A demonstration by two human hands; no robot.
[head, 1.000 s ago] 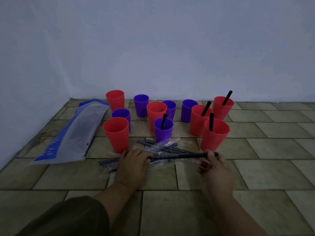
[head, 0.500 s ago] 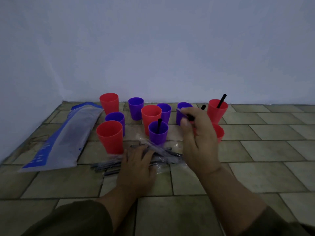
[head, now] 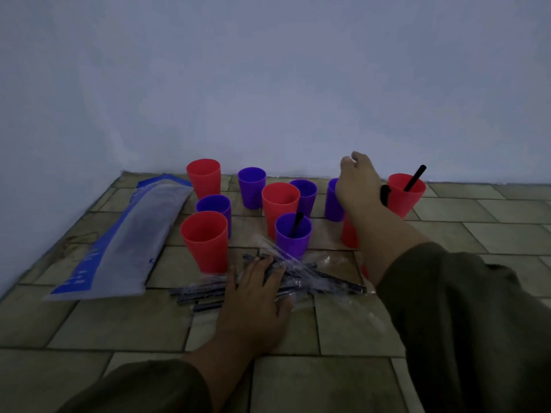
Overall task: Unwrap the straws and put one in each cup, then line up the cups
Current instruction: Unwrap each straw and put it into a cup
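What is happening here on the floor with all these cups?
A person is putting straws into cups on the floor. The left hand rests on the pile of wrapped straws. The right hand reaches over the back cups; I cannot tell whether it holds a straw. A purple cup and a red cup already have straws; several others look empty.

Dim bluish light, soft faint shadows, slight grain and blur, wide-angle bending at edges

Bright mix here: red cups [head: 205, 242] and purple cups [head: 293, 238], black straws [head: 414, 178], a bag [head: 125, 236] in blue and pale grey (white marks on the blue band), olive sleeves [head: 465, 323], greenish-tan floor tiles [head: 343, 383] with dark grout, bluish-white wall [head: 268, 70].
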